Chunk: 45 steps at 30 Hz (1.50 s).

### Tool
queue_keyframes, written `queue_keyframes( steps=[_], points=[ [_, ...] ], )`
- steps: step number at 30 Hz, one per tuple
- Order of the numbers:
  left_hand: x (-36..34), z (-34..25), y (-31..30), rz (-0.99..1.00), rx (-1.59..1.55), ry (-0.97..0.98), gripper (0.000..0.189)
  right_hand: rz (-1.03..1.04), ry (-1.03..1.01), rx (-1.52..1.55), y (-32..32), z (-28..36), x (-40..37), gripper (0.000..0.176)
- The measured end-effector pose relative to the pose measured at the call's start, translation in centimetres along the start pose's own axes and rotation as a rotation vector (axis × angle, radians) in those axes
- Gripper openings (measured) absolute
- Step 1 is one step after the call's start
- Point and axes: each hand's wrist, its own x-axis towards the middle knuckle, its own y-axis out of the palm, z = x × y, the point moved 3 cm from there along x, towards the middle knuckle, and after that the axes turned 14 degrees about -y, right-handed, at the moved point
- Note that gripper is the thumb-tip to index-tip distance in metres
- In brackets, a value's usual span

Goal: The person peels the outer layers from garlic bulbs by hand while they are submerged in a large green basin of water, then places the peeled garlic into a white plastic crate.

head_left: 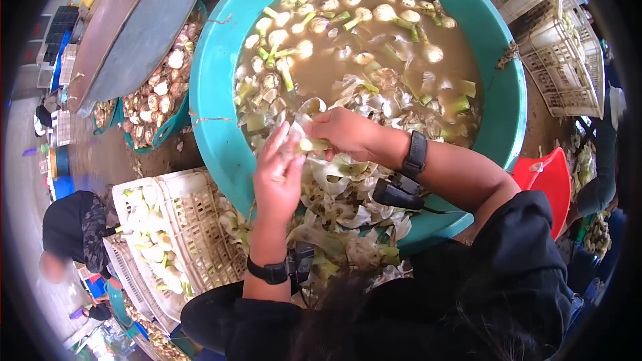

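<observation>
Both hands meet over the near part of a large teal tub [214, 113] of brown water. My right hand [351, 135] is closed, its fingers pinching a garlic bulb with a cut green stem [313, 145]. Against the bulb's other side, my left hand [277, 170] curls its fingers, slightly blurred. A loose strip of pale skin [311, 107] stands up between the hands, and the bulb itself is mostly hidden. Under them lies a heap of stripped garlic skins [348, 184]. Several whitish garlic bulbs with green stems [384, 13] float at the far side.
At the left stands a cream plastic crate [200, 207] of trimmed garlic. Teal baskets of unpeeled garlic [160, 103] sit beyond it. Another crate [562, 60] and a red plastic chair [548, 184] are at the right. A person in dark clothes [73, 227] bends at the far left.
</observation>
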Motion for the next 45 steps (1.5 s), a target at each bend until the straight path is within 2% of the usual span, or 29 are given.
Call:
queue_keyframes(
  steps=[2,4,6,7,8,10,12,14,15,16,18,20,22,24,25,26,27,28,29,30,32,34,36,38,39,40,42,43,45],
  points=[
    [-0.4,2.3,0.9,0.086,-0.949,-0.484,0.028,-0.05,-0.196,0.315,0.6,0.1,-0.1,0.027],
    [-0.4,2.0,1.1,0.042,-0.992,-0.45,0.021,0.029,-0.305,0.356,0.5,0.3,-1.1,0.025],
    [-0.9,2.8,1.6,-0.085,-1.566,-0.695,0.023,0.154,-0.584,-0.069,0.7,2.1,-3.8,0.022],
    [-1.1,3.2,2.0,-0.082,-1.616,-0.894,0.027,0.234,-0.706,-0.275,0.7,2.6,-5.0,0.019],
    [-1.2,3.4,1.8,-0.09,-1.615,-0.895,0.027,0.332,-0.891,-0.416,0.6,3.0,-5.8,0.015],
    [-2.0,4.2,1.8,-0.11,-1.806,-1.174,0.027,0.085,-1.031,-0.319,-0.4,3.9,-7.9,0.02],
    [-2.9,6.1,2.0,-0.033,-1.949,-1.251,0.03,-0.115,-0.87,-0.096,-3.0,6.1,-9.1,0.026],
    [-2.9,5.5,1.2,-0.047,-1.992,-1.315,0.034,-0.147,-0.851,0.463,-4.5,8.4,-8.9,0.034],
    [-2.9,5.7,0.7,-0.135,-2.014,-1.303,0.034,-0.171,-0.787,0.385,-5.4,7.7,-8.1,0.04],
    [-3.3,6.5,-0.2,-0.212,-2.087,-1.232,0.032,-0.089,-0.829,-0.398,-6.8,5.7,-7.3,0.04],
    [-4.7,8.5,-4.3,-0.147,-2.335,-0.808,0.031,0.193,-0.377,-1.085,-5.1,4.2,-6.5,0.037],
    [-8.7,12.7,-11.4,-0.673,-2.307,-0.574,0.049,-0.088,-0.226,-1.286,-8.0,3.2,-5.5,0.034],
    [-9.8,10.7,-17.2,-1.421,-2.003,-0.466,0.06,-0.786,-0.288,-0.993,-15.3,2.2,-4.0,0.036],
    [-8.9,9.3,-17.3,-1.347,-1.902,-0.56,0.054,-1.184,-0.254,-1.426,-22.0,1.2,-2.9,0.037],
    [-8.5,8.7,-17.2,-1.288,-1.795,-0.628,0.049,-1.212,-0.118,-1.458,-24.3,-0.1,-2.5,0.038],
    [-7.5,9.0,-15.8,-0.866,-1.883,-0.563,0.041,-1.234,0.018,-1.484,-26.6,-1.7,-2.1,0.038],
    [-6.8,9.1,-13.8,-0.447,-1.917,-0.483,0.034,-0.771,0.273,-1.218,-30.9,-4.3,0.0,0.041],
    [-5.2,8.1,-11.7,-0.557,-1.68,-0.644,0.026,-0.78,0.265,-1.214,-29.6,-3.0,-0.3,0.041],
    [-3.3,6.6,-8.7,-0.151,-1.827,-0.532,0.024,-0.738,0.124,-1.211,-27.5,-2.1,-0.4,0.043],
    [-1.9,2.7,-5.6,-0.438,-1.401,-0.827,0.026,-0.688,-0.014,-1.205,-24.4,-0.8,-0.7,0.044],
    [0.1,-1.4,0.5,-0.187,-1.29,-1.005,0.047,-0.736,-0.308,-0.826,-18.0,1.5,-1.3,0.039],
    [1.0,-4.1,5.1,-0.051,-1.21,-1.144,0.055,-0.611,-0.533,-0.14,-10.8,2.1,-1.4,0.032],
    [1.9,-5.7,5.8,0.152,-1.465,-1.014,0.057,-0.461,-0.595,-0.115,-5.2,4.3,-3.1,0.027],
    [2.2,-4.2,4.6,-0.191,-1.258,-1.026,0.047,-0.256,-1.194,-0.962,-2.9,4.7,-3.9,0.027],
    [1.9,-2.9,3.8,-0.122,-1.15,-0.993,0.044,-0.167,-0.981,-1.134,-2.0,4.9,-4.5,0.02],
    [1.7,-2.2,2.7,-0.051,-1.043,-0.958,0.041,-0.168,-0.986,-1.128,-1.7,4.8,-4.6,0.02],
    [1.2,-1.9,2.1,-0.043,-0.907,-1.036,0.033,0.135,-0.786,-1.478,-0.8,3.1,-4.1,0.018],
    [1.0,-1.6,2.1,0.007,-0.833,-1.017,0.032,0.131,-0.918,-1.509,-0.3,2.2,-3.9,0.019],
    [0.8,-0.8,2.4,0.099,-0.69,-1.0,0.033,0.097,-0.911,-1.532,0.6,1.0,-4.2,0.017]
  ],
)
